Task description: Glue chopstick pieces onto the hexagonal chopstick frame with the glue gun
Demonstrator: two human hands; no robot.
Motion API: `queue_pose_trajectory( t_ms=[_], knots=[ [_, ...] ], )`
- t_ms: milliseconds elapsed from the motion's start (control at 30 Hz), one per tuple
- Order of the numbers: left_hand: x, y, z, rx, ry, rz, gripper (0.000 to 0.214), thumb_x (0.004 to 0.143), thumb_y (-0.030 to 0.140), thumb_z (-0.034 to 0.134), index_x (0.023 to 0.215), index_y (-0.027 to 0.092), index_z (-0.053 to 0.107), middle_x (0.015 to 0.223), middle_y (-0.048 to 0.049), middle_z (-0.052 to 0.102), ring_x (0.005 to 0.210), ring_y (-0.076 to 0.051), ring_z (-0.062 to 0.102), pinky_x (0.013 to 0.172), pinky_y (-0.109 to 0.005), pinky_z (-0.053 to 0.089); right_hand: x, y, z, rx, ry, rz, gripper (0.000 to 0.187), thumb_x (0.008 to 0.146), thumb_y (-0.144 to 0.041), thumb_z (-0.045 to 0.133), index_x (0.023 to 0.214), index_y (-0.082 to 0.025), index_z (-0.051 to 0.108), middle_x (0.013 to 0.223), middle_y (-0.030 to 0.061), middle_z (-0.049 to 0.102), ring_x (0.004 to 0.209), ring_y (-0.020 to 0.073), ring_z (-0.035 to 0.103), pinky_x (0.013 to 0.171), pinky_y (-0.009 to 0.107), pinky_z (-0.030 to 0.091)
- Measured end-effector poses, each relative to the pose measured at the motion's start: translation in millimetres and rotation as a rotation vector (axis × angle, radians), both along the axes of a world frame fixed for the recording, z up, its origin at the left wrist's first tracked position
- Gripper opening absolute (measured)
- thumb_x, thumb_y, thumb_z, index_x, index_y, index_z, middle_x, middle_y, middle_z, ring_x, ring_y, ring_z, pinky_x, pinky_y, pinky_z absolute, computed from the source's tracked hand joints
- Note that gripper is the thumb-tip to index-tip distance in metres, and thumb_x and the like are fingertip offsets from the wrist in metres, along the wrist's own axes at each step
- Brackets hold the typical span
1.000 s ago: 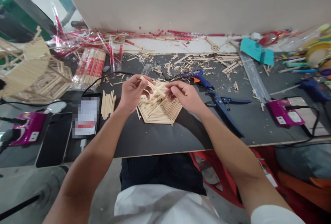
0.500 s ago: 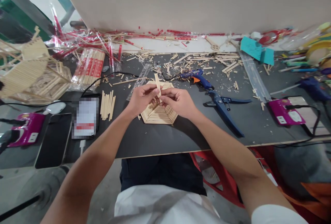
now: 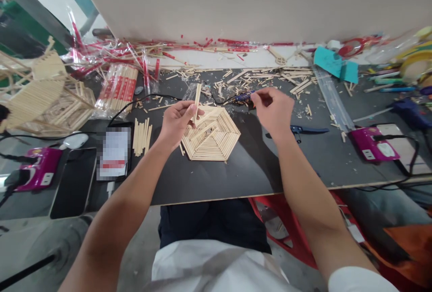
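Observation:
A flat hexagon of glued wooden sticks (image 3: 212, 137) lies on the dark table (image 3: 209, 179) in front of me. My left hand (image 3: 177, 121) hovers at the hexagon's left edge and pinches a short wooden stick (image 3: 197, 98) upright. My right hand (image 3: 273, 110) is over the blue glue gun (image 3: 245, 97), right of the hexagon; its fingers are loosely curled and nothing shows in them. The gun's body is hidden under this hand.
Blue cutters (image 3: 303, 129) lie right of my hand. A small pile of cut sticks (image 3: 141, 135) and a phone (image 3: 113, 153) sit to the left. Stick offcuts and wrappers (image 3: 118, 85) litter the back. Stick models (image 3: 37, 98) stand far left; pink boxes (image 3: 373, 144) are plugged in.
Both hands were together over the hexagon handling sticks. My right hand has let go and moved right and back to the glue gun. My left hand keeps one stick, now upright.

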State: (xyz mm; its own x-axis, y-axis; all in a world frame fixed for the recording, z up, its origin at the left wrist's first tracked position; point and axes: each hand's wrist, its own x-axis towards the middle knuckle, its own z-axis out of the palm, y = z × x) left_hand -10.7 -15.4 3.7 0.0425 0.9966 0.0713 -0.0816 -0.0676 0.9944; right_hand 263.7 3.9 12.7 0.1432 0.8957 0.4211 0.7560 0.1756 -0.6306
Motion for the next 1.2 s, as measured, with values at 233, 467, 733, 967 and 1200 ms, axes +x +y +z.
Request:
queue_pose_trajectory(
  t_ms=[233, 467, 733, 967, 1200],
  knots=[
    [-2, 1, -3.9, -0.037, 0.0, -0.034, 0.034, 0.086, 0.043, 0.078, 0.104, 0.018, 0.066, 0.09, -0.0089, 0.078, 0.071, -0.016, 0.075, 0.055, -0.024, 0.061, 21, 22, -35.3, -0.203, -0.22, -0.161, 0.061, 0.078, -0.047, 0.079, 0.123, -0.008, 0.062, 0.122, 0.0235, 0.064, 0.117, 0.0369, 0.058, 0.103, 0.052, 0.045],
    [0, -2, -1.4, -0.142, -0.064, -0.101, 0.03, 0.085, 0.02, 0.075, 0.113, 0.014, 0.066, 0.106, -0.0119, 0.079, 0.082, -0.016, 0.078, 0.076, -0.027, 0.067, 21, 26, -35.1, -0.285, -0.245, -0.215, 0.047, 0.079, -0.03, 0.073, 0.118, -0.005, 0.065, 0.115, 0.0255, 0.066, 0.113, 0.0388, 0.061, 0.103, 0.054, 0.046],
    [-4, 1, -5.6, -0.15, -0.071, -0.13, 0.024, 0.089, 0.018, 0.072, 0.112, 0.015, 0.068, 0.107, -0.0116, 0.078, 0.09, -0.018, 0.079, 0.083, -0.029, 0.067, 17, 23, -21.8, -0.176, -0.143, -0.231, 0.041, 0.078, -0.027, 0.068, 0.114, -0.009, 0.061, 0.113, 0.0218, 0.065, 0.111, 0.0359, 0.062, 0.099, 0.053, 0.049],
    [-2, -5, 8.5, -0.245, -0.161, -0.128, 0.019, 0.084, 0.022, 0.079, 0.098, 0.012, 0.073, 0.099, -0.0091, 0.078, 0.089, -0.017, 0.078, 0.082, -0.024, 0.064, 8, 21, -27.9, 0.048, 0.008, -0.098, 0.039, 0.073, -0.033, 0.073, 0.106, -0.021, 0.056, 0.087, 0.009, 0.068, 0.081, 0.0282, 0.066, 0.082, 0.049, 0.055],
    [-3, -5, 13.2, -0.316, -0.2, -0.109, 0.016, 0.081, 0.017, 0.082, 0.093, 0.012, 0.074, 0.096, -0.0094, 0.08, 0.085, -0.017, 0.078, 0.074, -0.022, 0.063, -5, 9, -16.3, 0.132, -0.042, 0.105, 0.02, 0.079, -0.036, 0.067, 0.09, -0.024, 0.056, 0.074, 0.0027, 0.063, 0.069, 0.0228, 0.062, 0.073, 0.042, 0.054]
  ],
)
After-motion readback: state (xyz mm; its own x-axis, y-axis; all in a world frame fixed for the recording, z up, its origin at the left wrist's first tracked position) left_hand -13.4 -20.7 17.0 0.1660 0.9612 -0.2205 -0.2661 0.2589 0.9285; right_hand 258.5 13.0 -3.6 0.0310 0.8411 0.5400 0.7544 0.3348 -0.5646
